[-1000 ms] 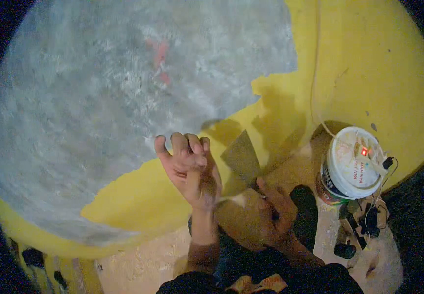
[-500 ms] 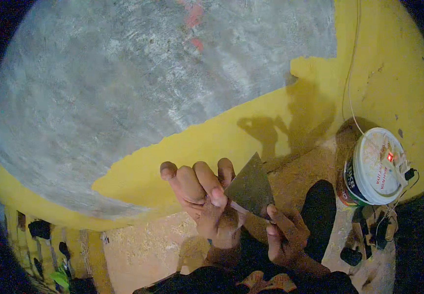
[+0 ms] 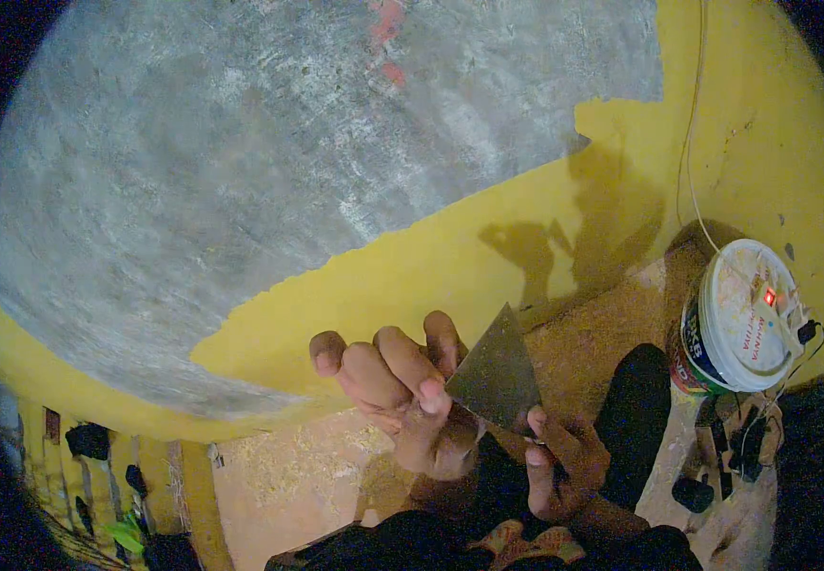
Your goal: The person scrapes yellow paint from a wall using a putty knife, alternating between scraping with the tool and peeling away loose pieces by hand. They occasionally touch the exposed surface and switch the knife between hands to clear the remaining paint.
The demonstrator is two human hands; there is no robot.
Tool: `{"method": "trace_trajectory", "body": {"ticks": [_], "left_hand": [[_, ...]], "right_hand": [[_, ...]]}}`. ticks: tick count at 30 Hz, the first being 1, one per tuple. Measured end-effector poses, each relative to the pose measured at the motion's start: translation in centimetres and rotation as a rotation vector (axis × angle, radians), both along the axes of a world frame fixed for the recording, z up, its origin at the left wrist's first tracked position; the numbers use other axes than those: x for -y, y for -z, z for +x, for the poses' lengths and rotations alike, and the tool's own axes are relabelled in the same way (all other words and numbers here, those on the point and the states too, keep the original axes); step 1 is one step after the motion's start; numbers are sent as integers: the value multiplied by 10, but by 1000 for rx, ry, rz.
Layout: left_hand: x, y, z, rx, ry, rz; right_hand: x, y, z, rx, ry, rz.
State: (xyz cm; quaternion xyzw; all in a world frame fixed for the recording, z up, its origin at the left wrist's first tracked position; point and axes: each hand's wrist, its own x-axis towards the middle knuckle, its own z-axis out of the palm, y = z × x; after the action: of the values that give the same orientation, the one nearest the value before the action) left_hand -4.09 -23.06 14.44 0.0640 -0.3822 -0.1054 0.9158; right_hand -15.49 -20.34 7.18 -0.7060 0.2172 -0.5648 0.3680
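A thin, dull-grey triangular scraper blade (image 3: 501, 381) is held up between my hands, one point upward; no handle shows. My left hand (image 3: 398, 395) has its fingers curled, and its thumb presses the blade's left corner. At the lower right corner, my right hand (image 3: 569, 466) pinches the blade between thumb and fingers. Behind the blade is a wall with a large bare grey patch (image 3: 269, 171), bordered by yellow paint (image 3: 374, 285).
A lidded paint bucket (image 3: 740, 319) stands at the right, with a lit red power strip (image 3: 775, 303) and cables on its lid. Dark items (image 3: 707, 457) lie below it on the floor. Paint flakes (image 3: 307, 457) are scattered by the wall. A yellow railing (image 3: 169, 476) is at lower left.
The view has shifted slightly, so the wall and bucket sit a little further right and higher. The blade has tilted a little; both hands keep their grip.
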Motion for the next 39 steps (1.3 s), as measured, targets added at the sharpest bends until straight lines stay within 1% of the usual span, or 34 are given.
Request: {"method": "trace_trajectory", "body": {"ticks": [1, 3, 4, 5, 7, 8, 10, 11, 13, 14, 16, 17, 19, 20, 22, 23, 25, 26, 28, 30, 31, 32, 33, 34, 35, 37, 38, 39], "left_hand": [[-1, -1, -2, -77, -10, -4], [-1, 4, 0, -80, -47, -26], [-1, 6, 0, -84, -89, -51], [-1, 6, 2, -82, -85, -50], [-3, 4, 9, 141, -160, -30], [-4, 6, 10, 143, -159, -27], [-9, 14, 15, 220, -493, 212], [-13, 21, 20, 221, -494, 216], [-22, 36, 32, 374, -1350, 752], [-15, 32, 28, 376, -1348, 757], [4, 21, 18, 266, -115, -221], [2, 22, 16, 264, -111, -218], [-2, 27, 11, 300, -391, 54], [2, 27, 11, 302, -384, 55], [14, 26, 8, 367, -271, -222], [15, 24, 0, 374, -267, -224], [9, 13, -23, -196, -129, -213], [6, 17, -22, -191, -124, -207], [-4, 32, -16, -200, -1, -198], [-14, 45, -10, -215, 113, -187], [-16, 47, -9, -223, 167, -184], [-14, 44, -13, -223, 165, -180], [-8, 37, -18, -412, -11, -141], [-2, 33, -22, -597, -189, -101], [4, 32, -22, -592, -190, -101], [13, 34, -20, 56, -148, -156], [12, 35, -19, 60, -147, -157], [9, 36, -18, 62, -3, -208]], "right_hand": [[0, 1, 0, 1, 2, 2], [1, 3, 0, -6, 15, -86], [-1, 3, 0, -4, 18, -85], [-4, 3, -1, -2, -5, -41], [-7, 4, 0, 0, -27, 6], [-8, 5, 1, 10, -21, 6], [-8, 6, 3, 20, -17, 10], [-8, 7, 4, 41, -10, -13], [-10, 9, 5, 58, -5, -27], [-12, 9, 6, 92, -2, 10], [-12, 11, 5, 123, 6, 49], [-11, 12, 4, 112, 17, 26], [-10, 14, 1, 102, 35, 5], [-11, 15, 0, 97, 55, 9], [-13, 16, -2, 100, 80, 12], [-16, 17, -5, 66, 69, 59], [-17, 17, -10, 34, 58, 115], [-16, 18, -13, 5, 53, 107], [-15, 23, -17, -23, 55, 106], [-15, 31, -18, -72, 151, 23], [-14, 30, -16, -72, 149, 28], [-11, 28, -13, -16, 158, -38], [-9, 27, -12, 41, 168, -106], [-9, 27, -12, 44, 169, -105], [-9, 28, -12, 32, 167, -94], [-8, 31, -15, 8, 163, -74], [-8, 33, -16, -5, 163, -64], [-9, 34, -19, -20, 163, -53]]}}
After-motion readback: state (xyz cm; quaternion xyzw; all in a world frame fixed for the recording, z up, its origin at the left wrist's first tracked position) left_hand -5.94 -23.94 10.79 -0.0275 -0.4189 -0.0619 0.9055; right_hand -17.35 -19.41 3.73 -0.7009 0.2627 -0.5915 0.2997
